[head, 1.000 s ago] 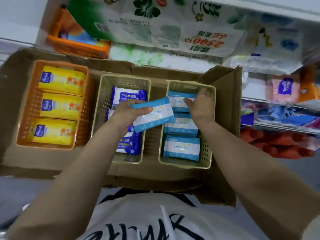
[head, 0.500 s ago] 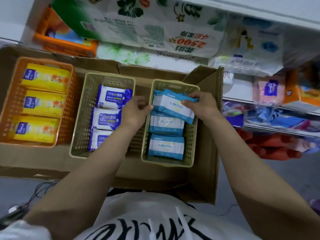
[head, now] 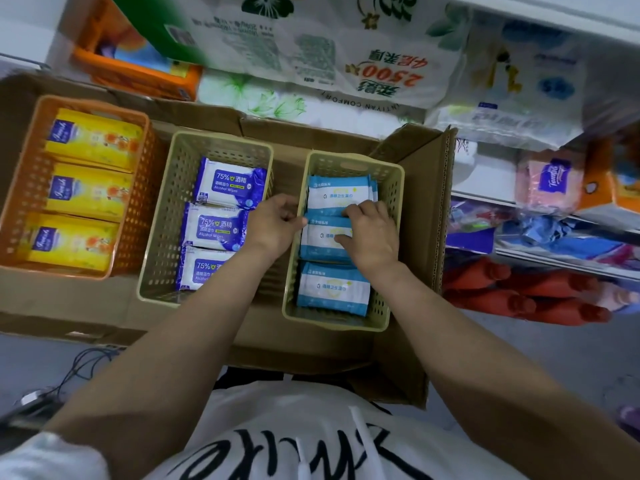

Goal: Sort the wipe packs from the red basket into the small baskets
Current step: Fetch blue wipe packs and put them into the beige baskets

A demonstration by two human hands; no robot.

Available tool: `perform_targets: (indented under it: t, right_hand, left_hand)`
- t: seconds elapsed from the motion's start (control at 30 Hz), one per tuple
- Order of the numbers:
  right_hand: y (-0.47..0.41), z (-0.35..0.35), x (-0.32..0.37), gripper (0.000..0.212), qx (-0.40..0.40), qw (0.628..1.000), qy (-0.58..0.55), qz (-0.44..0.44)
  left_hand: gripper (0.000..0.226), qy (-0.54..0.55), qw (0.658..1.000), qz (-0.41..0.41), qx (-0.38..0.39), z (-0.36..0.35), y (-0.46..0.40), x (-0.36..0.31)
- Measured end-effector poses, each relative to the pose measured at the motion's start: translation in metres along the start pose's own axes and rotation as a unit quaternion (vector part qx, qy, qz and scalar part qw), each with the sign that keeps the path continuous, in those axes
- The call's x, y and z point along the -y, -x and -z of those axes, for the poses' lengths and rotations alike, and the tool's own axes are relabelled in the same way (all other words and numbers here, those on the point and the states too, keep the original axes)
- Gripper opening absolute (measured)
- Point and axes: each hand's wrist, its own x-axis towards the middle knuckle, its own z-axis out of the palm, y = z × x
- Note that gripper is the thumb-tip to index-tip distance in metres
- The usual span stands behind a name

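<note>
Right hand (head: 372, 233) fingers curled on the middle blue pack (head: 323, 239), long axis left-right in right basket (head: 394, 188). Left hand (head: 277, 220) pinches its left edge.

Three small baskets sit side by side in a cardboard box (head: 311, 344). The orange basket (head: 145, 174) at 9 o'clock is filled wall to wall by three yellow packs (head: 90, 192). The middle beige basket (head: 162, 216) keeps an open strip along its left wall beside the dark-blue alcohol wipe packs (head: 221, 226). The right beige basket (head: 388, 244) at 3 o'clock is blocked by light-blue packs (head: 332, 289), the right hand (head: 372, 237) and, at its left rim, the left hand (head: 273, 225). The raised box flap (head: 426, 209) walls off 3 o'clock; tissue bags (head: 346, 57) overhang 12 o'clock.
</note>
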Motion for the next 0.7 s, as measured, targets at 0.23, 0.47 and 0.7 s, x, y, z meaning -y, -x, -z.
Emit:
perform_targets:
  t: [0.23, 0.47, 0.7]
  right_hand:
    - [0.003, -0.001, 0.001, 0.056, -0.032, 0.999, 0.021, -0.009]
    - [-0.008, 0.005, -0.002, 0.072, 0.093, 0.996, -0.005, -0.009]
    - [-0.008, 0.001, -0.002, 0.075, 0.079, 0.996, -0.039, -0.029]
  left_hand:
    - [0.043, -0.012, 1.000, -0.009, -0.019, -0.002, 0.002, -0.001]
    - [0.042, -0.013, 0.999, -0.024, -0.030, -0.004, 0.004, 0.002]
    - [0.041, -0.005, 0.999, -0.025, -0.036, -0.005, 0.002, 0.003]
